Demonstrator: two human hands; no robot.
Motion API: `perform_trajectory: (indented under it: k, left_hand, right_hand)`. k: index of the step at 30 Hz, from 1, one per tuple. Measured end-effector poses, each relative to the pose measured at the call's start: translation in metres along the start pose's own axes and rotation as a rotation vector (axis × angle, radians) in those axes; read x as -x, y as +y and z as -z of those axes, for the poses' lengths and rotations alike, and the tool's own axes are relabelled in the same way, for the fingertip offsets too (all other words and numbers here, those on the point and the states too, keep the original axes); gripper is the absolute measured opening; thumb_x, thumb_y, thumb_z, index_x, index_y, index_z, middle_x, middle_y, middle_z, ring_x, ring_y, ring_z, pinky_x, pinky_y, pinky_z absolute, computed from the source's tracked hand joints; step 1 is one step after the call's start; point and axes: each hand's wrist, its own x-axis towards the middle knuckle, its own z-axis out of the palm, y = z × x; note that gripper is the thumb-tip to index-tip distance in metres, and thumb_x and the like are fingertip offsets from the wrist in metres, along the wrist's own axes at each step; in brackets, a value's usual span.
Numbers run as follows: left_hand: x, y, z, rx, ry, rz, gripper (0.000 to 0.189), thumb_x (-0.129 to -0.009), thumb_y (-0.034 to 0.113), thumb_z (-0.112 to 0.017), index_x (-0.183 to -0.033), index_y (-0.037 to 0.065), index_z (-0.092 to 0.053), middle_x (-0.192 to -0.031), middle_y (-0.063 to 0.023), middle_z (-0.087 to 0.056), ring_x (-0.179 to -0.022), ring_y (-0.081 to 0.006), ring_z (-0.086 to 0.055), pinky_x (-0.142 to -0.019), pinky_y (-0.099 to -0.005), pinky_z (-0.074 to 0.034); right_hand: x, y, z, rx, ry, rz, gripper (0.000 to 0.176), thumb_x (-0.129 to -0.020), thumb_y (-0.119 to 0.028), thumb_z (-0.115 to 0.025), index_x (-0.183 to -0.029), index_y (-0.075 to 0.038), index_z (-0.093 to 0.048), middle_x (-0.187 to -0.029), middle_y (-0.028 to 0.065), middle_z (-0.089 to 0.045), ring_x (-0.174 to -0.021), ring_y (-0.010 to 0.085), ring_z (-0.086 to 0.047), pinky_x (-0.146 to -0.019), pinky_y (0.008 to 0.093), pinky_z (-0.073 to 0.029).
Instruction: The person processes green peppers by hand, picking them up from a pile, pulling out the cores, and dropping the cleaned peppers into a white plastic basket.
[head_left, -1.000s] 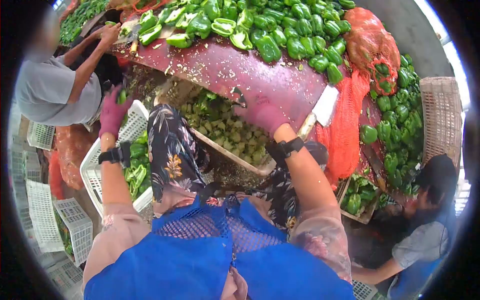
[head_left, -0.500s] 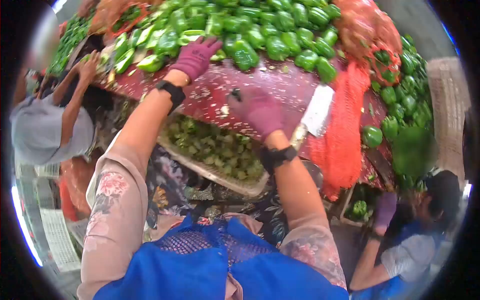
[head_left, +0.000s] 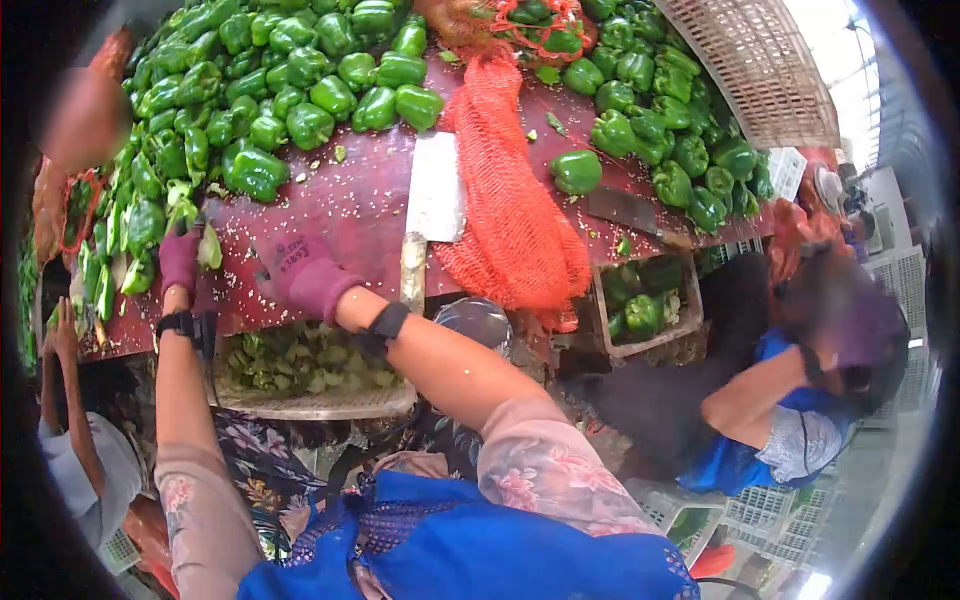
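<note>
My left hand (head_left: pixel 181 260), in a purple glove, is at the left part of the red table, its fingers closed around a pale-green cut pepper (head_left: pixel 181 204). Another light piece of pepper (head_left: pixel 210 246) lies against its right side. My right hand (head_left: pixel 308 280), gloved the same way, is low over the table near the front edge. Its fingers are curled in, and whatever they may hold is hidden. To the right of it lies a cleaver (head_left: pixel 437 185) with a pale handle. Whole green peppers (head_left: pixel 258 173) are heaped beyond both hands.
A red mesh bag (head_left: pixel 510 190) lies right of the cleaver. Below the table edge is a crate (head_left: pixel 320 406) of pepper scraps. A second blade (head_left: pixel 622 208) and a lone pepper (head_left: pixel 576 172) lie further right. Co-workers are at both sides.
The view has swung to the right. My left hand has gone from spread over the peppers to closed at a cut piece. My right hand is still over the table, nearer the left hand.
</note>
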Motion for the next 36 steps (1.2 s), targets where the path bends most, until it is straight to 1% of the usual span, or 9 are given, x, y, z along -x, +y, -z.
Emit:
perform_trajectory:
  k: [2,7,9,11,12,15,23,29,36]
  left_hand:
    - [0.043,0.047,0.044,0.841,-0.207,0.286,0.036,-0.089,0.022,-0.063,-0.117,0.001,-0.061,-0.099,-0.0078,-0.066,-0.090,-0.0153,-0.060,-0.081,-0.0312,-0.047]
    - [0.136,0.053,0.021,1.199,-0.287,0.094,0.038,-0.096,0.017,-0.049,-0.131,0.001,-0.050,-0.129,-0.0104,-0.053,-0.111,-0.0217,-0.054,-0.095,-0.0345,-0.043]
    - [0.158,0.065,0.025,0.534,-0.182,-0.367,0.037,-0.098,0.017,-0.045,-0.132,0.002,-0.049,-0.130,-0.0111,-0.053,-0.114,-0.0233,-0.053,-0.096,-0.0356,-0.044]
    - [0.175,0.080,0.046,2.075,-0.819,0.097,0.038,-0.100,0.021,-0.042,-0.134,0.004,-0.046,-0.133,-0.0110,-0.051,-0.120,-0.0251,-0.050,-0.101,-0.0368,-0.042]
    - [0.195,0.124,0.077,1.890,-0.553,0.289,0.040,-0.102,0.026,-0.041,-0.137,0.006,-0.044,-0.132,-0.0100,-0.051,-0.115,-0.0221,-0.053,-0.099,-0.0332,-0.043]
    - [0.195,0.102,0.071,1.001,-0.294,-0.081,0.044,-0.101,0.026,-0.038,-0.140,0.005,-0.039,-0.127,-0.0074,-0.054,-0.112,-0.0164,-0.052,-0.097,-0.0285,-0.042]
    - [0.194,0.098,0.080,1.615,-0.248,0.198,0.042,-0.098,0.031,-0.048,-0.134,0.009,-0.046,-0.121,-0.0084,-0.058,-0.106,-0.0187,-0.058,-0.090,-0.0327,-0.049]
    - [0.197,0.098,0.082,1.846,-0.255,0.334,0.038,-0.095,0.023,-0.056,-0.129,0.010,-0.046,-0.108,-0.0071,-0.062,-0.094,-0.0184,-0.062,-0.081,-0.0349,-0.052]
    - [0.206,0.109,0.093,1.378,0.098,0.097,0.045,-0.095,0.021,-0.054,-0.136,0.008,-0.042,-0.113,-0.0071,-0.061,-0.097,-0.0169,-0.060,-0.087,-0.0314,-0.050]
  right_hand:
    - [-0.001,-0.013,0.002,-0.144,0.105,0.043,0.028,-0.078,-0.027,-0.063,-0.099,-0.008,-0.062,-0.097,0.0169,-0.064,-0.087,0.0315,-0.065,-0.069,0.0442,-0.051]
    - [0.013,-0.035,0.004,0.009,0.077,0.228,0.047,-0.068,-0.025,-0.070,-0.109,-0.006,-0.056,-0.110,0.0167,-0.054,-0.110,0.0394,-0.051,-0.084,0.0500,-0.045]
    - [0.014,-0.032,0.001,0.021,-0.085,0.145,0.053,-0.071,-0.028,-0.071,-0.116,-0.007,-0.053,-0.118,0.0170,-0.052,-0.108,0.0363,-0.053,-0.087,0.0458,-0.046]
    - [0.012,-0.026,-0.011,-0.092,-0.059,0.169,0.064,-0.071,-0.029,-0.073,-0.125,-0.005,-0.048,-0.123,0.0196,-0.050,-0.111,0.0366,-0.052,-0.091,0.0440,-0.046]
    - [0.016,-0.025,-0.008,-0.167,-0.046,0.157,0.069,-0.070,-0.029,-0.074,-0.128,-0.004,-0.046,-0.126,0.0208,-0.048,-0.113,0.0373,-0.051,-0.092,0.0436,-0.046]
    - [0.022,-0.027,-0.017,-0.256,-0.175,0.207,0.076,-0.071,-0.027,-0.076,-0.134,-0.002,-0.041,-0.133,0.0218,-0.045,-0.117,0.0384,-0.050,-0.097,0.0429,-0.044]
    - [0.021,-0.062,0.014,-0.271,-0.193,0.030,0.065,-0.070,-0.020,-0.077,-0.128,-0.006,-0.050,-0.121,0.0185,-0.053,-0.103,0.0377,-0.056,-0.089,0.0410,-0.048]
    - [0.023,-0.046,-0.006,0.217,0.043,0.510,0.053,-0.077,-0.021,-0.070,-0.125,-0.011,-0.051,-0.120,0.0169,-0.056,-0.103,0.0365,-0.058,-0.086,0.0431,-0.048]
    - [0.019,-0.046,-0.018,-0.725,-0.199,-0.258,0.037,-0.084,-0.022,-0.066,-0.112,0.000,-0.056,-0.103,0.0121,-0.063,-0.084,0.0201,-0.060,-0.073,0.0361,-0.050]
